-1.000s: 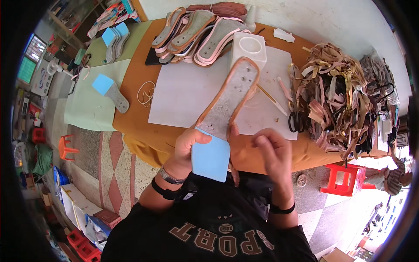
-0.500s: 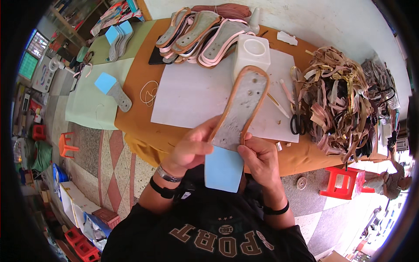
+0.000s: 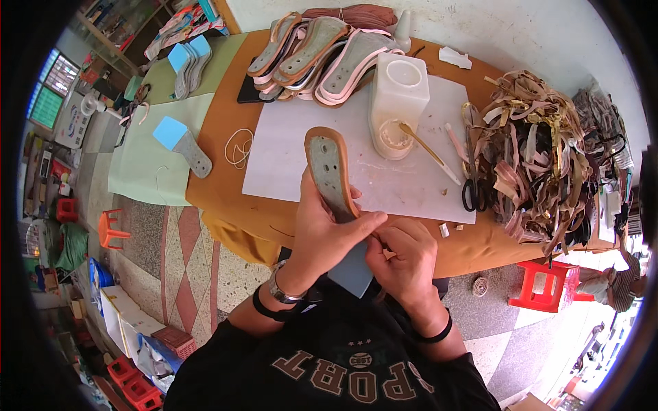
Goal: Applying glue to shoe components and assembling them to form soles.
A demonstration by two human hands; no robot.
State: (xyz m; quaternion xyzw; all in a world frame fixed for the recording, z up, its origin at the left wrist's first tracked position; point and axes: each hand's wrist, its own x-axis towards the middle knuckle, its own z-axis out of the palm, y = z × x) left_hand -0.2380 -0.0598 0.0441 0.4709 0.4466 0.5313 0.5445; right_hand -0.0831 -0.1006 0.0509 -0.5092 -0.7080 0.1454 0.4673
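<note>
A grey shoe insole (image 3: 331, 179) with brown edging and a blue heel section (image 3: 351, 267) is held up in front of my chest, tilted on its side. My left hand (image 3: 327, 229) wraps round its middle, thumb reaching across to the right. Close against the insole's right edge, my right hand (image 3: 403, 255) is closed in a pinch, the fingertips touching the edging near the blue section. Whatever lies between those fingertips is too small to make out. Beyond my hands a white plastic bottle (image 3: 399, 92) lies on a white sheet, and a brush (image 3: 428, 152) rests across its open mouth.
Stacked insoles (image 3: 312, 51) fill the back of the brown-covered table (image 3: 216, 181). Scissors (image 3: 471, 185) lie beside a heap of fabric strips (image 3: 538, 157) at right. More blue-heeled insoles (image 3: 185, 145) lie at left, near a loop of string (image 3: 238, 148). A red stool (image 3: 541, 286) stands at right.
The insole has come lower and turned onto its side. My left hand has shifted from its edge to round its middle. My right hand now pinches at the edging, and the bottle's mouth has come into view.
</note>
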